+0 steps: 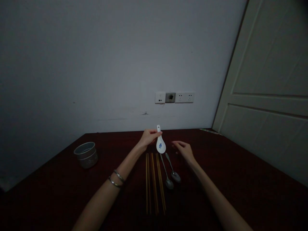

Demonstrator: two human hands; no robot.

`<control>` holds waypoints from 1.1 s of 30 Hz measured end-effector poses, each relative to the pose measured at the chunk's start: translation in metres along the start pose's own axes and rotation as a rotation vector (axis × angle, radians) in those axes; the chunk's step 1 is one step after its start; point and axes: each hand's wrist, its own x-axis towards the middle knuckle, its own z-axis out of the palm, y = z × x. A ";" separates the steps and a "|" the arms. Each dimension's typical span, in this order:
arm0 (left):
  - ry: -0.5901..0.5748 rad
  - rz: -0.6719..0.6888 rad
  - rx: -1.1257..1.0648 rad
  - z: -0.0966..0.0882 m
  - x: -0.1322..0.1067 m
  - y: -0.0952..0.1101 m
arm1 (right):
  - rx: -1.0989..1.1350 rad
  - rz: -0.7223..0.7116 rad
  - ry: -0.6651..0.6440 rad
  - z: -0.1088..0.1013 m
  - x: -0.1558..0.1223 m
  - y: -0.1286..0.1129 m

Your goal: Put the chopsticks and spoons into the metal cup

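A white soup spoon (161, 146) with a blue pattern in its bowl is held up by its handle in my left hand (149, 137), thumb and fingers closed on it. The bowl points down towards me. To the right of it, my right hand (184, 150) hovers with loosely bent fingers apart and nothing visible in them. Below the hands, several wooden chopsticks (154, 183) lie lengthwise on the dark red table (115, 205). Beside them rest two metal spoons, a left one (169, 183) and a right one (175, 176), bowls towards me.
A round metal container (86, 155) stands at the table's left. Behind the table is a pale wall with a row of sockets (184, 97). A light panelled door (267, 80) borders the right side, and a thin patterned strip (210, 131) lies at the back right edge.
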 end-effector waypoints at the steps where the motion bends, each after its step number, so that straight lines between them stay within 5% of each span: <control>1: -0.003 -0.004 0.003 0.003 0.000 -0.002 | 0.035 0.010 -0.027 0.003 -0.004 -0.007; 9: -0.017 0.029 0.012 0.020 -0.007 -0.008 | 0.146 -0.031 -0.186 0.020 -0.021 -0.029; 33: 0.004 0.031 -0.023 0.036 -0.017 -0.013 | 0.022 -0.217 -0.067 0.020 -0.026 -0.034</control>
